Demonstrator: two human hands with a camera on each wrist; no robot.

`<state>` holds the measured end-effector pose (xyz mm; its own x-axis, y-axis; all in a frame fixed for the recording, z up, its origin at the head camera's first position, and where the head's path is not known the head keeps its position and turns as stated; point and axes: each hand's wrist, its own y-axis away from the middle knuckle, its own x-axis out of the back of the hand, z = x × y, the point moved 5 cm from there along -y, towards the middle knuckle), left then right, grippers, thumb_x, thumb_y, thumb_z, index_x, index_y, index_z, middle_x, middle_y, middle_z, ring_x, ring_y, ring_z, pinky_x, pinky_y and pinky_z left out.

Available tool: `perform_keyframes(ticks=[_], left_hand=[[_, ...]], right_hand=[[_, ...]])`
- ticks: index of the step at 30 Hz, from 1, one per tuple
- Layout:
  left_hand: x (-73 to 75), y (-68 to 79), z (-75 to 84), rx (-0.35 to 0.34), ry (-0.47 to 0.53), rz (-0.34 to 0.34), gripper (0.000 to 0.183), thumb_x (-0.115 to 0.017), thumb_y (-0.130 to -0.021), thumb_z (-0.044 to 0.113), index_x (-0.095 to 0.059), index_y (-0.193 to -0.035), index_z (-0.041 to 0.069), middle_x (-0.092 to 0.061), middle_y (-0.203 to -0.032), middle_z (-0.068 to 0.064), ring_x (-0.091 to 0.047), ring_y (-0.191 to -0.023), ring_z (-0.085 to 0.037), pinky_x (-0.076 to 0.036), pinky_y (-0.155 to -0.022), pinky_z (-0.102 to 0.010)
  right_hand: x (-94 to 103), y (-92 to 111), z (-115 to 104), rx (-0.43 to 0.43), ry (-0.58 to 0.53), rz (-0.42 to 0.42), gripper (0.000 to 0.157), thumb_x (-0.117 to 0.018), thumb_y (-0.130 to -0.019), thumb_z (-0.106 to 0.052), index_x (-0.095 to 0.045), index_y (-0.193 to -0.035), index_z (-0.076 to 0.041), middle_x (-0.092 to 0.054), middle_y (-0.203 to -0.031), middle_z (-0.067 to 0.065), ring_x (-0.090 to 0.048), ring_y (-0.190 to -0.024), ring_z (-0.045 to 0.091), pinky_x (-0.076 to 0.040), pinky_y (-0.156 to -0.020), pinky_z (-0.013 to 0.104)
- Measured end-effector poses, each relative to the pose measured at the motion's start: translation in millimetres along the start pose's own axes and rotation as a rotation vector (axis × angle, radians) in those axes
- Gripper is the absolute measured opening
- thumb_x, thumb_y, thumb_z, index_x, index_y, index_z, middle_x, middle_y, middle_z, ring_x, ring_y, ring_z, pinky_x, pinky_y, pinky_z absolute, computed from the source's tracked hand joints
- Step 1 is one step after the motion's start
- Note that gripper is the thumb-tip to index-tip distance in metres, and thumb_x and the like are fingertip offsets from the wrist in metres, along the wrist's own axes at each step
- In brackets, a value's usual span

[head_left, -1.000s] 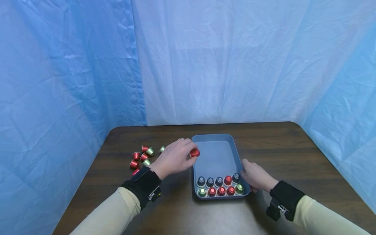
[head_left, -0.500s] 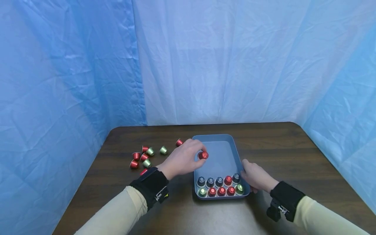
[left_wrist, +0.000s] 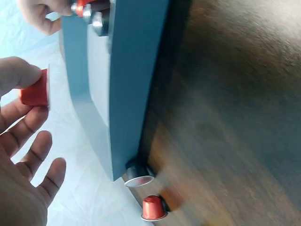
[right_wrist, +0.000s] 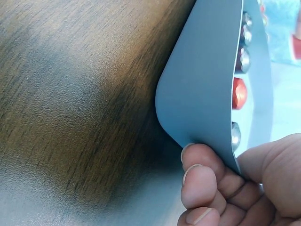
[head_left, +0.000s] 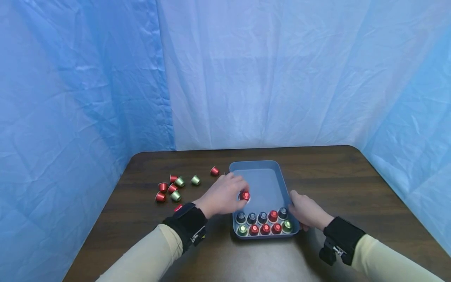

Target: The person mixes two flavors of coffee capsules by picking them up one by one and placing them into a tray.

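My left hand (head_left: 227, 194) pinches a red coffee capsule (head_left: 245, 196) between thumb and fingertips, low over the left part of the blue-grey tray (head_left: 260, 176). Its other fingers are spread loosely in the left wrist view, where the capsule's flat foil rim (left_wrist: 49, 87) faces away from the palm. On the tray's right wall near the front corner, my right hand (head_left: 308, 209) grips the edge, thumb inside and fingers (right_wrist: 200, 186) outside. Two rows of upright capsules line the tray's near end: red and green ones (head_left: 265, 229) in front, mostly dark blue ones (head_left: 262, 217) behind.
Several loose red capsules (head_left: 160, 196) and green capsules (head_left: 175, 196) lie scattered on the dark wooden table (head_left: 197, 254) left of the tray. Beside the tray's outer left wall sits a dark capsule (left_wrist: 139, 174). Blue-white sheeting (head_left: 260, 78) hangs around the table.
My left hand has moved right and towards the near end with the red capsule, from the tray's left edge to inside it. My right hand and the tray have stayed put.
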<state>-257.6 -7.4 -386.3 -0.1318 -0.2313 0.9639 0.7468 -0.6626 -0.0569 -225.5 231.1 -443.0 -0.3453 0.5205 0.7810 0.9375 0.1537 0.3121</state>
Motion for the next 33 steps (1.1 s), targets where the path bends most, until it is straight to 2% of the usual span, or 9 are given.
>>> perform_keyframes(ticks=[13,22,29,33], left_hand=[[-23.4,-7.2,-2.8,0.032,-0.145,-0.135,0.02,-0.078,-0.091,0.034,-0.068,-0.105,0.024,-0.062,-0.097,0.009,-0.05,-0.099,-0.016,-0.039,-0.095,-0.046],[-36.1,-7.7,-3.0,0.033,-0.319,-0.182,0.03,-0.078,-0.09,0.036,-0.073,-0.117,0.023,-0.066,-0.117,0.001,-0.051,-0.112,-0.023,-0.036,-0.1,-0.053],[-39.1,-6.5,-3.0,0.036,-0.338,-0.218,0.027,-0.075,-0.092,0.039,-0.075,-0.114,0.024,-0.063,-0.12,0.0,-0.048,-0.114,-0.024,-0.037,-0.101,-0.053],[-37.5,-6.0,-4.2,0.041,-0.324,-0.228,0.03,-0.072,-0.093,0.041,-0.074,-0.119,0.025,-0.062,-0.124,0.0,-0.048,-0.115,-0.023,-0.038,-0.1,-0.051]], right_hand=[[1.3,0.6,-1.3,-0.006,0.001,-0.004,0.037,-0.058,-0.102,-0.01,-0.043,-0.131,0.008,-0.057,-0.083,0.012,-0.06,-0.05,0.022,-0.052,-0.049,0.033],[-0.2,-0.5,-0.5,-0.016,0.005,-0.002,0.036,-0.059,-0.102,-0.01,-0.044,-0.13,0.008,-0.057,-0.082,0.012,-0.06,-0.05,0.022,-0.051,-0.048,0.033],[-0.5,-0.8,0.4,-0.017,0.0,-0.006,0.037,-0.058,-0.102,-0.01,-0.044,-0.131,0.008,-0.057,-0.082,0.012,-0.059,-0.05,0.022,-0.051,-0.048,0.034],[0.4,-2.1,1.1,-0.008,-0.001,-0.005,0.036,-0.059,-0.102,-0.011,-0.044,-0.13,0.007,-0.057,-0.082,0.012,-0.059,-0.05,0.022,-0.051,-0.049,0.033]])
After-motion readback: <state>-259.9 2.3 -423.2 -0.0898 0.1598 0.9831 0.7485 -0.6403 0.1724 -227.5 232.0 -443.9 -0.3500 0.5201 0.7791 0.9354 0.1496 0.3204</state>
